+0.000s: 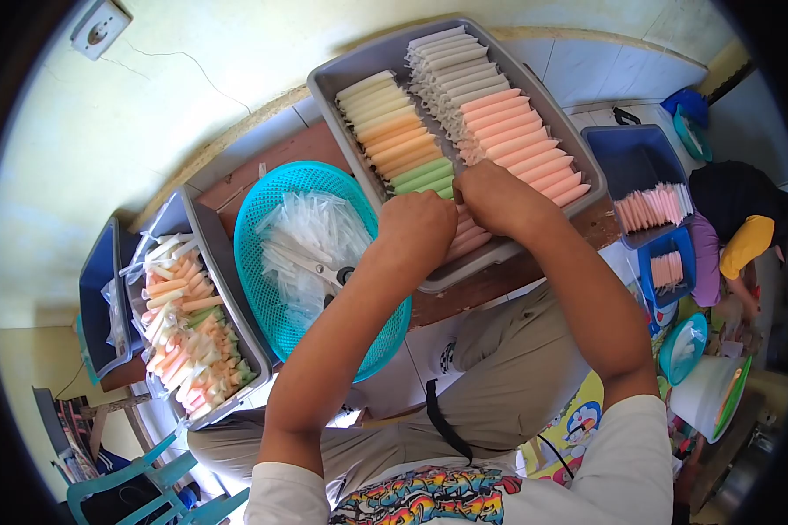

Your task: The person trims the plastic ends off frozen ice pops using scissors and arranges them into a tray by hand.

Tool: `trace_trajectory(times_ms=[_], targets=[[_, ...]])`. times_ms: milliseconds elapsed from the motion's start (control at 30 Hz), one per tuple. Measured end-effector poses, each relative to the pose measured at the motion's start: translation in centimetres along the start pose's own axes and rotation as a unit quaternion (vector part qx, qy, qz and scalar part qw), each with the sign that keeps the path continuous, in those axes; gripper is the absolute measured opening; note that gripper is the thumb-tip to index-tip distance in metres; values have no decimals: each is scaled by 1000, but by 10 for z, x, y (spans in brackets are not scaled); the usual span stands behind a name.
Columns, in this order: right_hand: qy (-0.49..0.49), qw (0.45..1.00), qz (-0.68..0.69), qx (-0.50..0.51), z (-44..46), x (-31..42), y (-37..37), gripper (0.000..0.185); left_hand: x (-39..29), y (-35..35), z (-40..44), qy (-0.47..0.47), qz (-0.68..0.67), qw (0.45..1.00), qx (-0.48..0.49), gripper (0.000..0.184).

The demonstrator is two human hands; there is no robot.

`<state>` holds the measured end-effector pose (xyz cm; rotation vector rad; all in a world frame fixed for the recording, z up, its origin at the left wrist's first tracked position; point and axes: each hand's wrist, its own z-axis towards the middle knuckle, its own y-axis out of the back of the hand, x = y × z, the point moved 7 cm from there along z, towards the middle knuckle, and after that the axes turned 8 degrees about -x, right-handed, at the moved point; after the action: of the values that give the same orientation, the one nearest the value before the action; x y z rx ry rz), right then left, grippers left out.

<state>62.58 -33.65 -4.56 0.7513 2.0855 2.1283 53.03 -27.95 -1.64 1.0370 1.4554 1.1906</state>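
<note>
A grey tray (320, 83) holds rows of filled plastic tubes like ice pops: white tubes (455, 70), pink tubes (517, 131), orange tubes (400, 140) and green tubes (423, 177). My left hand (420, 226) is closed over the tray's near part, beside the green tubes. Next to it, my right hand (496, 197) is also closed, over the lower pink tubes. The two hands meet at the fingertips, and what they pinch is hidden behind the knuckles.
At left, a turquoise basket (247, 210) holds clear plastic sleeves (311, 227) and scissors (324, 271). Another grey bin (258, 359) contains bagged, mixed-colour tubes. To the right are blue bins (613, 144) with pink tubes, and a person in a yellow sleeve (749, 247).
</note>
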Motion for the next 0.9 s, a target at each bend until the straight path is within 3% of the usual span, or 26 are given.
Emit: trace_trajectory(times_ms=[433,700,800,900], targets=[[13,999,-31,-15,9,-4,-12,16,12,-2,16,7,-52,998,23,11],[1,996,8,-87,7,-8,-13,17,7,-4,13,-1,-35,998,59,15],[-8,1000,-2,-20,4,-1,-5,8,8,-6,12,7,-28,998,59,16],[17,1000,-11,-16,-2,4,0,9,9,-11,12,3,-7,998,63,16]])
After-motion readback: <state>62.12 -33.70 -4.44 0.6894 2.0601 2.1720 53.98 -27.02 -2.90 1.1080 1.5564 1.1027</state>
